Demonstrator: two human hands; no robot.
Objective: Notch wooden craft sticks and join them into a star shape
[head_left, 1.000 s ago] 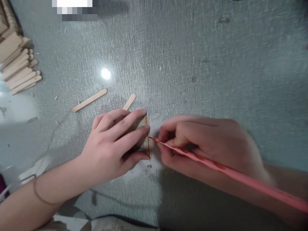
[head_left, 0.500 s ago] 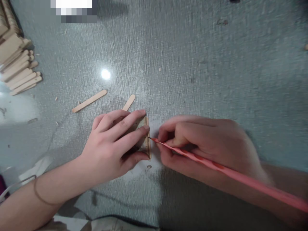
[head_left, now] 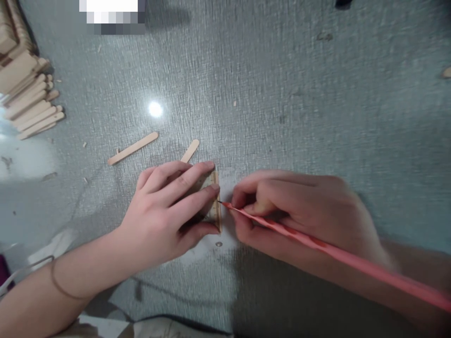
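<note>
My left hand [head_left: 158,211] holds a small clear ruler [head_left: 213,206] down on the table, fingers over its upper part and the thumb at its lower end. Along the ruler's right edge shows a narrow strip of pale wooden stick [head_left: 217,218]; the palm and fingers hide most of the ruler. My right hand [head_left: 292,211] is closed around a pink pencil [head_left: 317,244]. The pencil's dark tip touches or nearly touches the stick by the ruler's edge. Just above my left fingers, a second wooden stick [head_left: 190,150] is partly covered by the hand.
Another craft stick [head_left: 134,148] lies slanted to the left. Piled wooden sticks [head_left: 35,103] sit at the upper left on the grey textured table [head_left: 282,103]. Small wood chips [head_left: 235,103] are scattered about. A pale piece of wood [head_left: 447,72] shows at the right edge.
The view has shifted very slightly. Both hands, the ruler and the pencil keep nearly the same places.
</note>
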